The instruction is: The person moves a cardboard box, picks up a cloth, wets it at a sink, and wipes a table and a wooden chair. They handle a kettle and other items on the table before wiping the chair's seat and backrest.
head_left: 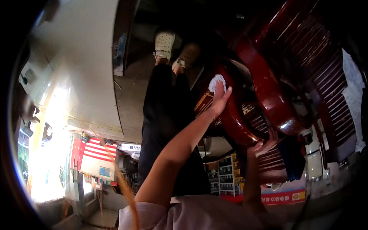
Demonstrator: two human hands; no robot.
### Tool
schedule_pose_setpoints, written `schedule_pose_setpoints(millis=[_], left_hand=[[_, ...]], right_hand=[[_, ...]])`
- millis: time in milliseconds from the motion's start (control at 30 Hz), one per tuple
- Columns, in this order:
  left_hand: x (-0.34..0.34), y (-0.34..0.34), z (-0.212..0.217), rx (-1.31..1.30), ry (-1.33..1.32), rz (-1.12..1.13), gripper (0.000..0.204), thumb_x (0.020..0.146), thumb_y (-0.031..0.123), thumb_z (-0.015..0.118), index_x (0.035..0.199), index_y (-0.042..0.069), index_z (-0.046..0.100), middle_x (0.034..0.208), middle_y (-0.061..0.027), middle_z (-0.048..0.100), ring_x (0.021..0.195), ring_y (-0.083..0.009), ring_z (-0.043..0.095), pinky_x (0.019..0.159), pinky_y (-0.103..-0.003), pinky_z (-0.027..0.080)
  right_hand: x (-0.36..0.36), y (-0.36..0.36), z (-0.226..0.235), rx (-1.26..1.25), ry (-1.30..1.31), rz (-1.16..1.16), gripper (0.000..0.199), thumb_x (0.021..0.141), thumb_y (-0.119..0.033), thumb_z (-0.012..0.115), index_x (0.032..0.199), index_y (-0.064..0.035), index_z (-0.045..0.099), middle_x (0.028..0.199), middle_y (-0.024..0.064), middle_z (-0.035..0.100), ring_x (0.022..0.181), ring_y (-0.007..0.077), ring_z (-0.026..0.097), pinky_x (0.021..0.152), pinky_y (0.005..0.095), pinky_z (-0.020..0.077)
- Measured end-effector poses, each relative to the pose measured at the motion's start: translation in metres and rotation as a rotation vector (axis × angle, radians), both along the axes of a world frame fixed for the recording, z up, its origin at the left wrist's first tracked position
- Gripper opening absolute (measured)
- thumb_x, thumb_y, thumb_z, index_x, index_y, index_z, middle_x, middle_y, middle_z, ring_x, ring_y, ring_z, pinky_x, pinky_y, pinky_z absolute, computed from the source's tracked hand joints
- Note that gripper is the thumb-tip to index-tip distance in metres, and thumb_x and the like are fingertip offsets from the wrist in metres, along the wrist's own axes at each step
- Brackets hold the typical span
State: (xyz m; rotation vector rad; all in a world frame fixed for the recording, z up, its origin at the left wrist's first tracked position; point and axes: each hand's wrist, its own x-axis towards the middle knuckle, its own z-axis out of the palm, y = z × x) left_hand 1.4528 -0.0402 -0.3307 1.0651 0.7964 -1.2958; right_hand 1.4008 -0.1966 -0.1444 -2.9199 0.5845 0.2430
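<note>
Gripping a white cloth (217,81) in left hand (220,102), thumb apart, at the edge of a red armrest (232,119), just right of the legs (161,111). Resting right hand (265,147) near the armrest's lower end, fingers extended, seemingly around nothing. Looks like wiping under way; impossible to tell how much is done or left. Marked with pale streaks, the slats (312,57): wear, dirt or glare, unclear. Hidden: left fingertips, under cloth. Lost in shadow: the armrest's far surroundings.
</note>
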Motion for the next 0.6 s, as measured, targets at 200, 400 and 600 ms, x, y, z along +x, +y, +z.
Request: schedule_pose_setpoints(millis=[200, 400, 600], left_hand=[[0.025, -0.007, -0.012, 0.140, -0.070, -0.100, 0.097, 0.091, 0.065, 0.042, 0.151, 0.000, 0.001, 0.159, -0.0174, -0.004, 0.147, -0.0272, -0.005, 0.118, -0.036, 0.003], [0.027, 0.043, 0.060, -0.380, 0.447, 0.322, 0.070, 0.101, 0.052, 0.030, 0.154, 0.015, 0.004, 0.160, -0.0026, 0.002, 0.147, -0.0150, -0.001, 0.118, -0.032, 0.002], [0.009, -0.004, -0.019, 0.003, -0.151, -0.142, 0.090, 0.095, 0.060, 0.039, 0.152, 0.005, -0.004, 0.160, -0.0086, -0.013, 0.146, -0.0188, -0.014, 0.117, -0.034, -0.004]], right_hand=[[-0.008, -0.003, -0.001, -0.059, -0.037, 0.036, 0.062, 0.099, -0.051, 0.026, 0.110, 0.0001, 0.059, 0.112, 0.0152, 0.061, 0.112, 0.0347, 0.052, 0.099, 0.0513, 0.0341], [-0.001, 0.000, -0.004, -0.036, -0.067, 0.057, 0.058, 0.099, -0.047, 0.026, 0.107, -0.0002, 0.059, 0.109, 0.0166, 0.061, 0.106, 0.0341, 0.055, 0.096, 0.0500, 0.0360], [-0.001, 0.000, -0.003, -0.017, -0.050, 0.044, 0.057, 0.098, -0.048, 0.028, 0.108, -0.0008, 0.058, 0.110, 0.0164, 0.060, 0.104, 0.0331, 0.055, 0.095, 0.0483, 0.0361]])
